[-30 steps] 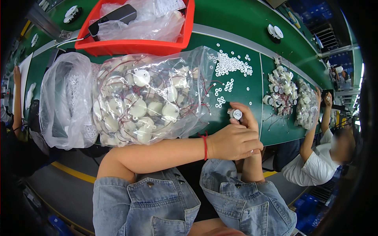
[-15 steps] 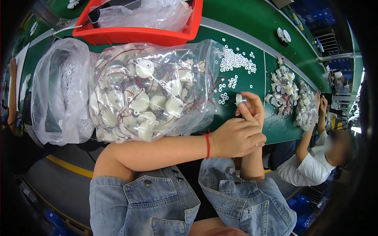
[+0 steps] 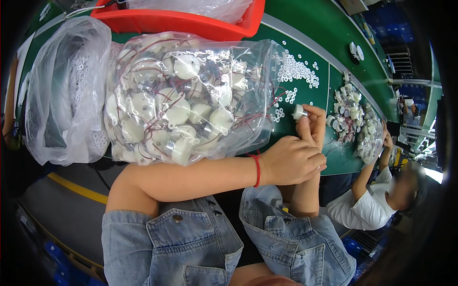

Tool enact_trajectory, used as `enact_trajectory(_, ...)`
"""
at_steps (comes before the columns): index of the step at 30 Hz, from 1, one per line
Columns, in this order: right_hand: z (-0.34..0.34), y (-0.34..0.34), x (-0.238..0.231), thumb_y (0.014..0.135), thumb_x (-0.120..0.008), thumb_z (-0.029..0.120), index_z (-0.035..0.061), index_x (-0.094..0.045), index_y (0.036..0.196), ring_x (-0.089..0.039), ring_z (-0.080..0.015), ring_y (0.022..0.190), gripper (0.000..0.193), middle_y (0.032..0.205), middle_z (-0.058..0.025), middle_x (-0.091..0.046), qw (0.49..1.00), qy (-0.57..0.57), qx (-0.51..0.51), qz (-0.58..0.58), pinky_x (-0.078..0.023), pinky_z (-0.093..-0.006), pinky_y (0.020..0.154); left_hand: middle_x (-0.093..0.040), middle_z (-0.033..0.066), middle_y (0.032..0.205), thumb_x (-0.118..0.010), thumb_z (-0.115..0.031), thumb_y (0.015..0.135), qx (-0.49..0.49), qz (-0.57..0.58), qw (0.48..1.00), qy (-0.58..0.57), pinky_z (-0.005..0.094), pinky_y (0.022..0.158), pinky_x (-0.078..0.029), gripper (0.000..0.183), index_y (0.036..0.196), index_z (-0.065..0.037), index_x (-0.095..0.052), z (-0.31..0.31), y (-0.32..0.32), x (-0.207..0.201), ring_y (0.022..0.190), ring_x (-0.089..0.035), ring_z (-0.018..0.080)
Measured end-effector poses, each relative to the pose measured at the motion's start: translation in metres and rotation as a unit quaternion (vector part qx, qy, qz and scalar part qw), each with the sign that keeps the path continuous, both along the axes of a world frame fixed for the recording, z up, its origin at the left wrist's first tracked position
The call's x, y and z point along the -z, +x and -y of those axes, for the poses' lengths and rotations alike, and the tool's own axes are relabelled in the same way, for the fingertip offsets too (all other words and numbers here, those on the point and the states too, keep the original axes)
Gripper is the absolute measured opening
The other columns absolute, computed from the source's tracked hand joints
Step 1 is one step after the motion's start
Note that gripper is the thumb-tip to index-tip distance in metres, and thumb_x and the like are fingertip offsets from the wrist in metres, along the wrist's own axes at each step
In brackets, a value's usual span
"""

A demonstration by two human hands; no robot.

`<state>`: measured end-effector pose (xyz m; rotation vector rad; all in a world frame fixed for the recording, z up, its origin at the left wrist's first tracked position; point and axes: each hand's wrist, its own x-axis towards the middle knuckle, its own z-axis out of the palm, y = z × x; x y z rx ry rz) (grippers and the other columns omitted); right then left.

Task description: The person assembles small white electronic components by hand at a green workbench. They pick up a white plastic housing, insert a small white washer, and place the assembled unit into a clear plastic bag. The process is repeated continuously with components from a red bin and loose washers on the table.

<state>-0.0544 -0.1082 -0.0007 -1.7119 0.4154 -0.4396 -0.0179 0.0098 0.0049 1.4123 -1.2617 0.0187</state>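
1. Right of the frame's centre, the right hand [image 3: 315, 131] reaches up over the green counter [image 3: 288, 130] and holds a small white-and-silver part [image 3: 299, 112].
2. The part sits at the very tips of the right thumb and forefinger, pinched between them; it points toward the left of the frame, its white cap outermost and its silver body next to the fingertips. It is held raised, and the counter's surface shows around it.
3. The left hand [image 3: 292, 160] crosses from the left below the part, lying over the right hand's wrist area, with a red cord [image 3: 257, 170] round its own wrist. Its fingers are curled; whether they grip anything cannot be told.
4. Just to the left of and above the part in the frame lie small clusters of white rings [image 3: 290, 96], with a larger scatter above them.
5. A clear bag [image 3: 191, 113] full of white round parts with reddish wires fills the centre left, its open end near the rings. At the far left stands another clear bag [image 3: 52, 95], with white rings inside.
6. A red bin [image 3: 181, 24] is at the top of the frame.
7. Toward the right edge, a heap of wired parts [image 3: 347, 107] lies beside a filled bag [image 3: 369, 136], near a person in a white shirt [image 3: 362, 209].
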Motion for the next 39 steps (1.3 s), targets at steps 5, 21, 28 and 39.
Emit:
enact_trajectory(5, -0.009, -0.002, -0.006, 0.100, -0.056, 0.022, 0.0056, -0.052, 0.115, -0.044, -0.0043, 0.072, 0.022, 0.089, -0.0002, -0.056, 0.999, 0.001, 0.029, -0.026, -0.034, -0.0182, 0.061, -0.065, 0.0010, 0.079, -0.065, -0.023, 0.082, 0.003, -0.002, 1.000, -0.004, 0.0316, 0.064, -0.049, 0.012, 0.085, -0.012, -0.066, 0.001, -0.001, 0.003, 0.074, -0.063, 0.0179)
enact_trajectory(21, -0.011, 0.005, -0.006, 0.100, -0.056, 0.025, 0.0082, -0.054, 0.103, -0.039, -0.0016, 0.061, 0.017, 0.075, 0.0024, -0.052, 0.991, 0.045, 0.107, -0.066, -0.029, -0.0172, 0.052, -0.061, 0.0004, 0.072, -0.065, -0.026, 0.085, 0.008, 0.003, 1.000, 0.000, 0.0316, 0.058, -0.048, 0.014, 0.082, -0.012, -0.064, 0.001, 0.000, 0.002, 0.067, -0.062, 0.0177)
enact_trajectory(28, -0.014, 0.001, -0.005, 0.101, -0.055, 0.022, 0.0055, -0.054, 0.109, -0.040, -0.0029, 0.067, 0.018, 0.080, 0.0022, -0.052, 0.995, 0.032, 0.083, -0.040, -0.032, -0.0185, 0.058, -0.061, 0.0013, 0.069, -0.064, -0.026, 0.086, 0.019, 0.004, 1.000, -0.009, 0.0321, 0.056, -0.048, 0.016, 0.080, -0.012, -0.063, 0.001, -0.001, 0.001, 0.065, -0.063, 0.0182)
enact_trajectory(39, 0.002, -0.005, -0.005, 0.094, -0.064, 0.011, 0.0024, -0.049, 0.116, -0.049, -0.0075, 0.074, 0.028, 0.084, -0.0012, -0.054, 0.998, -0.027, -0.026, -0.059, -0.039, -0.0205, 0.064, -0.062, 0.0034, 0.069, -0.064, -0.024, 0.085, 0.036, -0.005, 0.999, -0.004, 0.0330, 0.054, -0.048, 0.016, 0.081, -0.009, -0.064, -0.001, 0.001, 0.001, 0.063, -0.063, 0.0208)
